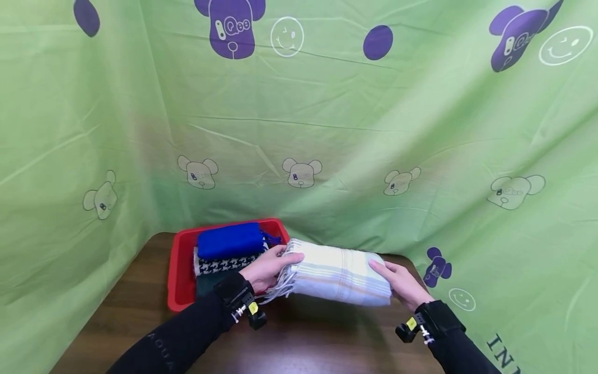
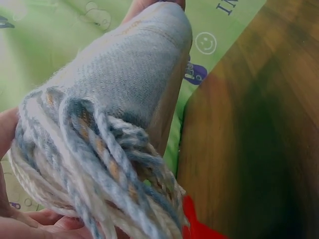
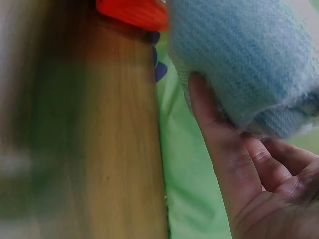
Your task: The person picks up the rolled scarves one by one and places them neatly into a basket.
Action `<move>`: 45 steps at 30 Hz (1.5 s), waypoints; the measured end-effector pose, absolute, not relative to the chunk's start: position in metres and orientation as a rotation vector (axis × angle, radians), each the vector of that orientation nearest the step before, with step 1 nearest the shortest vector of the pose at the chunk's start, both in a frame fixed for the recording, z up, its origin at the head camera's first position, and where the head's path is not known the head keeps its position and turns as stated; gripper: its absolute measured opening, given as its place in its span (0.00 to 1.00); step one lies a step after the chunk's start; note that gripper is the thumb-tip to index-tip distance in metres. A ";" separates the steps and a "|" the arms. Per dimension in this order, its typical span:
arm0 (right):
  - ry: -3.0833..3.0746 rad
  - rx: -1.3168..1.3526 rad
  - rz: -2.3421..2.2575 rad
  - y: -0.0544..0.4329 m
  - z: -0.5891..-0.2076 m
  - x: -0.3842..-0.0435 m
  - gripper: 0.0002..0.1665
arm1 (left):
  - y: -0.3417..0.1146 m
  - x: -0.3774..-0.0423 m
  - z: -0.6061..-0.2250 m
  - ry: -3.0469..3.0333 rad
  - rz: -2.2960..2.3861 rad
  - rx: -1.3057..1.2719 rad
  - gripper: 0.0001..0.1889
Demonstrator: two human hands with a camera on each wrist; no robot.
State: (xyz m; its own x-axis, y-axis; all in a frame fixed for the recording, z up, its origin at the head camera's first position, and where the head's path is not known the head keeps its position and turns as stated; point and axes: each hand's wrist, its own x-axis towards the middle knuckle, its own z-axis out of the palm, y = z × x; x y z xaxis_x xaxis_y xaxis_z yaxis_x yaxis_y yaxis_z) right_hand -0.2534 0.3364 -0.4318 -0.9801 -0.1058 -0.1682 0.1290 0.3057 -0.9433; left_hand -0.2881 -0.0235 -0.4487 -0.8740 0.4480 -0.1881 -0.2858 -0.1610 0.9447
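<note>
A folded scarf (image 1: 338,272), pale white and light blue with thin orange stripes, is held above the table between both hands. My left hand (image 1: 270,267) grips its fringed end, thumb on top; in the left wrist view the twisted tassels (image 2: 94,164) hang over that end. At the opposite end, my right hand (image 1: 402,282) grips the scarf with the thumb above. Seen from the right wrist, the fingers (image 3: 224,154) support the scarf's underside. Left of the scarf, a red basket (image 1: 175,270) contains a folded blue cloth (image 1: 230,240) on top of a black-and-white houndstooth cloth (image 1: 224,265).
A dark green cloth (image 1: 207,283) also lies in the basket, partly behind the left arm. The brown wooden table (image 1: 299,337) runs under everything. Green printed curtains (image 1: 299,130) hang behind the table and along its sides.
</note>
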 end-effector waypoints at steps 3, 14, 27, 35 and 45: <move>2.365 0.005 -1.735 0.331 -0.429 -0.258 0.32 | -0.030 -0.289 -0.447 1.684 2.063 0.168 0.31; 2.317 0.007 -1.752 0.310 -0.426 -0.277 0.33 | -0.052 -0.291 -0.439 1.748 2.077 0.123 0.28; 2.296 -0.023 -1.790 0.282 -0.422 -0.298 0.33 | -0.078 -0.295 -0.435 1.773 2.098 0.109 0.32; 2.300 -0.049 -1.767 0.268 -0.416 -0.306 0.36 | -0.094 -0.294 -0.429 1.809 2.078 0.103 0.36; 2.293 -0.083 -1.764 0.251 -0.412 -0.315 0.32 | -0.110 -0.293 -0.429 1.809 2.097 0.054 0.36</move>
